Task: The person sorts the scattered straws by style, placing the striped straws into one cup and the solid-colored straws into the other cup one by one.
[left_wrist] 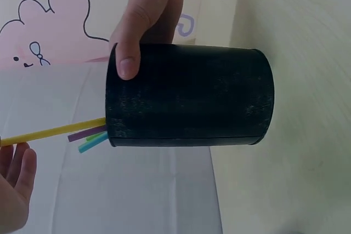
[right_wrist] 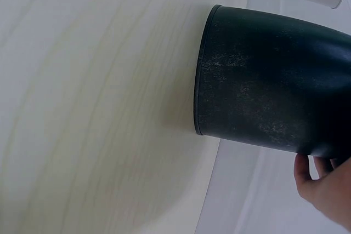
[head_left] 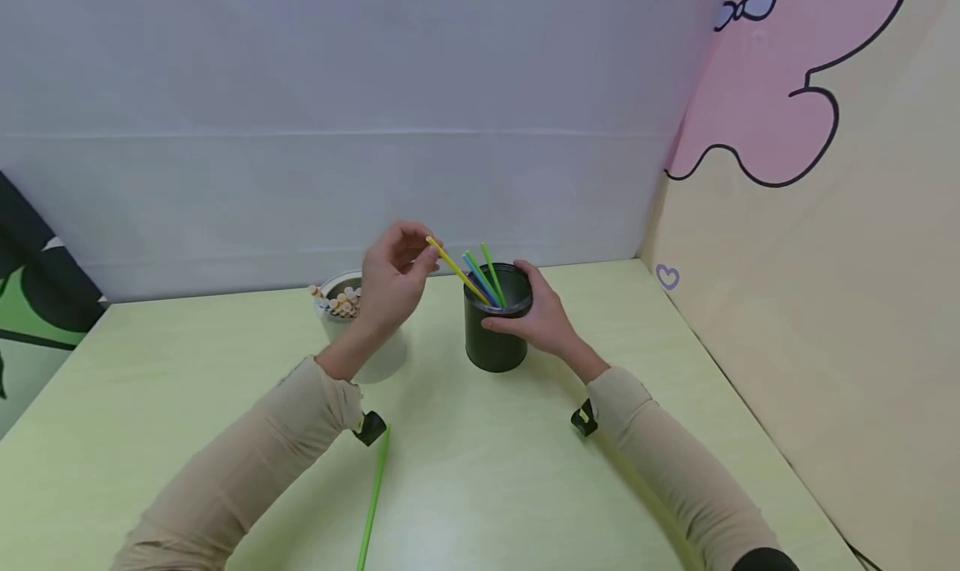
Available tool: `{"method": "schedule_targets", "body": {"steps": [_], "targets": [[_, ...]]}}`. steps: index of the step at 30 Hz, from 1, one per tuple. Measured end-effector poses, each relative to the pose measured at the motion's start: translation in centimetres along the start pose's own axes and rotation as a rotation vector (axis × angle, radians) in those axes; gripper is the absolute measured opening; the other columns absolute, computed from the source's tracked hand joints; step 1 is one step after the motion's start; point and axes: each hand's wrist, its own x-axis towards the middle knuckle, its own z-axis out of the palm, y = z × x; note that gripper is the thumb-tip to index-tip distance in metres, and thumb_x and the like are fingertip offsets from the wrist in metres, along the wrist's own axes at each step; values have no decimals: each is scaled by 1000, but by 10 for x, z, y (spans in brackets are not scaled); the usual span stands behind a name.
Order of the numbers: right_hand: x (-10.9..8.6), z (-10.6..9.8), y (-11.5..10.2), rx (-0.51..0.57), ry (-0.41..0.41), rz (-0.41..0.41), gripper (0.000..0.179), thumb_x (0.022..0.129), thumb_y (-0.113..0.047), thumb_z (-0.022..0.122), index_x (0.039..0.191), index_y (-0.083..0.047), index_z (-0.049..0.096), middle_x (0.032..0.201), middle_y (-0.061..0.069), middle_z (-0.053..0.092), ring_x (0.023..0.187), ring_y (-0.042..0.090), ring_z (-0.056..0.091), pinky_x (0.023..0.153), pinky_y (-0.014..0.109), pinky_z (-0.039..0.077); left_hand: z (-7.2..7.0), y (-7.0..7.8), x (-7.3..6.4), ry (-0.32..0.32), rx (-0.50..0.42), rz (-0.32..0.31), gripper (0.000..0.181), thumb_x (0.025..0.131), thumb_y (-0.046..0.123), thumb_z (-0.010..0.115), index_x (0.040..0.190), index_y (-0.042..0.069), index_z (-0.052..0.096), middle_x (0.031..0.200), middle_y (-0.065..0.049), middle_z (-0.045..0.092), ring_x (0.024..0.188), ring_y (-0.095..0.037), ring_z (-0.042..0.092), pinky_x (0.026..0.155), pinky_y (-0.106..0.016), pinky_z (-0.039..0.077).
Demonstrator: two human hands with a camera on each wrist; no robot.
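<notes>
My left hand [head_left: 393, 279] pinches a yellow straw [head_left: 450, 261] near its upper end. The straw's lower end is inside a black cylindrical cup [head_left: 495, 342]. Green and blue straws [head_left: 491, 262] lean in the same cup, and a purple straw [left_wrist: 85, 133] shows beside them in the left wrist view. With thumb and fingers spread round the cup near its rim, my right hand [head_left: 543, 317] grips it from the right. In the right wrist view the cup's dark side [right_wrist: 263, 80] fills much of the picture, with fingertips [right_wrist: 303, 169] below it.
Behind my left wrist stands a white cup [head_left: 336, 328], partly hidden, filled with several pale-ended sticks [head_left: 345, 303]. A long green straw [head_left: 373, 500] lies on the pale table [head_left: 480, 488] by my left sleeve. A white sheet rises behind, and a wall stands at the right.
</notes>
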Motion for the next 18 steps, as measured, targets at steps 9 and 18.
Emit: {"method": "schedule_targets", "body": {"steps": [9, 18], "targets": [[-1, 2, 0, -3, -5, 9, 104, 68, -34, 87, 149, -14, 25, 139, 7, 43, 120, 24, 48, 99, 45, 45, 14, -28, -3, 74, 134, -109, 14, 90, 5, 65, 102, -1, 60, 93, -15, 67, 81, -10, 62, 69, -18, 49], [1, 2, 1, -2, 6, -11, 103, 68, -33, 88, 148, -12, 26, 138, 8, 44, 120, 26, 49, 99, 46, 44, 24, -45, -1, 97, 174, -169, 14, 89, 9, 66, 100, 2, 62, 93, -12, 68, 87, -19, 65, 76, -28, 53]]}}
